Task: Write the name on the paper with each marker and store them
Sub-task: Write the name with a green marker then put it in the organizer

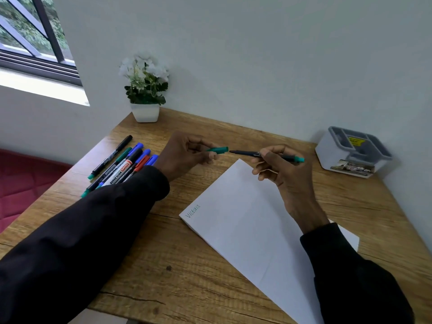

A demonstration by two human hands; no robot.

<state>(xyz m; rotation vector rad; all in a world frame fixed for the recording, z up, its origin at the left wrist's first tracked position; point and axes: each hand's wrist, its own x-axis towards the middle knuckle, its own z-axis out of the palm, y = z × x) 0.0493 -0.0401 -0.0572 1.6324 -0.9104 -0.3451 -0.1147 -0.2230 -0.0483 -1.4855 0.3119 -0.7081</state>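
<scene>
A white sheet of paper [245, 225] lies on the wooden desk [163, 265], with "Victoria" written in green near its left corner. Above the paper's far corner, my right hand [282, 169] holds an uncapped green marker [247, 153], tip pointing left. My left hand [187, 153] pinches the marker's green cap [218, 149], its open end a short gap from the tip. Several other markers [121, 164], green, blue, black and red, lie in a bunch at the desk's left, partly hidden by my left sleeve.
A grey and white compartment organizer box [353, 152] stands at the desk's back right against the wall. A white pot of white flowers [145, 90] stands at the back left corner. A red cushion [21, 183] lies beyond the desk's left edge.
</scene>
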